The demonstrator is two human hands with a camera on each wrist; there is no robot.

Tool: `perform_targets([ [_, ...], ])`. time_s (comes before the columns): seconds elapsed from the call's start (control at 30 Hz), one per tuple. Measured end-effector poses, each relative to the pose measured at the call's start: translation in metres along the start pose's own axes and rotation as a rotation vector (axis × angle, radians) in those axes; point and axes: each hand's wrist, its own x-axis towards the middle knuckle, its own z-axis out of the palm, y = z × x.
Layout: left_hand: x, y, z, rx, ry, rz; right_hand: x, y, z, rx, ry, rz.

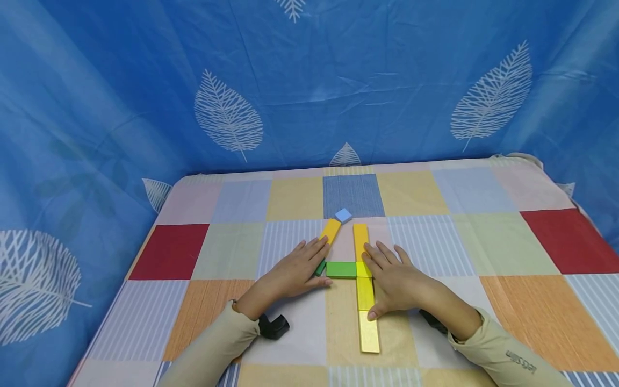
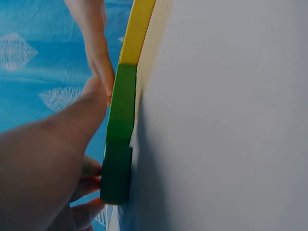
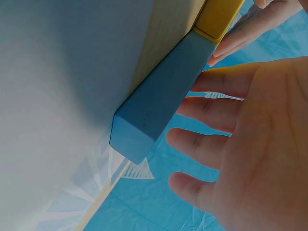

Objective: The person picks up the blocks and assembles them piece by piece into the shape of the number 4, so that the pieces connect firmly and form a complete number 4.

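Observation:
My left hand (image 1: 296,270) lies flat with fingers outstretched over a slanted orange-yellow block (image 1: 331,230) and a dark green block (image 2: 116,174). Its thumb reaches along the near side of a light green block (image 1: 341,270). My right hand (image 1: 397,279) is spread at the right of a column of yellow blocks (image 1: 366,294), its thumb at the gold block (image 1: 369,336) nearest me. In the right wrist view, its straight fingertips are at the edge of a long blue block (image 3: 156,98), which the hand hides from the head view.
A small light blue block (image 1: 343,216) lies at the slanted block's far end. Another orange-yellow block (image 1: 360,239) heads the column. Patchwork cloth (image 1: 232,250) covers the table, and a blue leaf-print curtain (image 1: 358,80) hangs behind.

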Motion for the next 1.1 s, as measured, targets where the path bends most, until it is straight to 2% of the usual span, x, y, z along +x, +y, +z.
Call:
perform_targets([
  [0.5,-0.0016,0.0024,0.0014,0.056,0.004,-0.017,0.0019,-0.0025,-0.0030,-0.021,0.008,-0.007],
  [0.7,-0.0032,0.0004,0.0032,0.033,0.013,-0.002,0.0022,-0.0041,-0.0021,-0.025,0.001,0.000],
  [0.97,-0.0048,-0.0008,0.0044,0.078,0.036,0.012,0.0029,-0.0052,0.0000,-0.017,0.012,-0.003],
  [1.1,-0.0023,0.0000,0.0060,0.080,0.027,0.022,0.0003,-0.0023,0.0006,-0.021,0.033,-0.012],
])
